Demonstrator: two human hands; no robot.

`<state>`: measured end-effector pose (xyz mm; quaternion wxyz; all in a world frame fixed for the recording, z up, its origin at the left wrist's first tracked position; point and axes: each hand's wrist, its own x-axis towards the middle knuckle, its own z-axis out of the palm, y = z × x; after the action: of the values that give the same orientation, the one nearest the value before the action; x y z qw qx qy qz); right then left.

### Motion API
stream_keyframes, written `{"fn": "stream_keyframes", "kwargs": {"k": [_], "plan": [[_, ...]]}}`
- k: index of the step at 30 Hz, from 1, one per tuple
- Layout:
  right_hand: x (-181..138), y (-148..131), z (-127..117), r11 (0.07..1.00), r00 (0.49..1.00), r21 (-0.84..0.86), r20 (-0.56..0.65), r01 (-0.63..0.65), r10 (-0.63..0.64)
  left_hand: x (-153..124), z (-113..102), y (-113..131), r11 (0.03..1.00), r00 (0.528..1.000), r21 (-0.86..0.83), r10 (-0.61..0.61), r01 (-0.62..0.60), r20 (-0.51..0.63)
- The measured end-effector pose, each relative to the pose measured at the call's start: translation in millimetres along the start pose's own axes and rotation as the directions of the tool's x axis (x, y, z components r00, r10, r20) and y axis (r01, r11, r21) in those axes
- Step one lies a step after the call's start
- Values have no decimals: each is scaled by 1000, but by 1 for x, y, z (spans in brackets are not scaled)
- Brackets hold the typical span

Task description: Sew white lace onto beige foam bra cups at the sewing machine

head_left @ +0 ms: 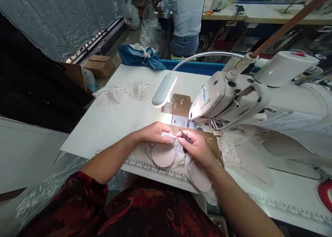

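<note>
While my left hand (pixel 155 132) pinches the white lace piece (pixel 178 151) near the front edge of the surface (pixel 124 121), my right hand (pixel 200 149) grips dark snips (pixel 185 136) alongside.

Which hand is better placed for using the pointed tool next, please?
Probably the right hand: it holds the dark pointed tool near the white lace, which the left hand holds.
</note>
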<state>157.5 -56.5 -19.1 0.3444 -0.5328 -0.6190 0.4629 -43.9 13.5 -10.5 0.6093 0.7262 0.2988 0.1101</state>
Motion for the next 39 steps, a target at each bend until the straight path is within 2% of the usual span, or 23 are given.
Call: {"fn": "stream_keyframes", "kwargs": {"k": [3, 6, 10, 13, 17, 24, 28, 33, 39], "plan": [[-1, 5, 0, 994, 998, 87, -22, -63, 65, 0, 1, -1, 997, 1000, -74, -28, 29, 8], [-2, 12, -5, 984, 999, 174, 1, -41, 41, -1, 1, -2, 989, 999, -141, -44, 43, -5], [-3, 17, -13, 997, 1000, 77, 19, -17, 16, -2, 2, -1, 973, 993, -216, -96, 80, -63], [-2, 13, -14, 995, 996, 95, 79, -44, 36, -1, 3, -1, 961, 987, -261, -121, 90, -105], [-1, 5, -8, 995, 995, 91, 92, -34, 26, 2, 4, -3, 969, 990, -238, -98, 72, -99], [0, 1, -1, 997, 996, 2, 48, 71, -71, 3, 6, 0, 969, 997, -239, -75, 70, -12], [1, 4, -4, 999, 998, -2, 49, 50, -50, 1, 6, 3, 970, 997, -230, -83, 80, -4], [1, 7, -9, 998, 991, 62, 136, -5, -4, 2, 6, 1, 973, 994, -207, -109, 103, -19], [3, 3, -1, 998, 993, 26, 110, 52, -54, 5, 10, -4, 985, 996, -150, -87, 86, 5]]}}
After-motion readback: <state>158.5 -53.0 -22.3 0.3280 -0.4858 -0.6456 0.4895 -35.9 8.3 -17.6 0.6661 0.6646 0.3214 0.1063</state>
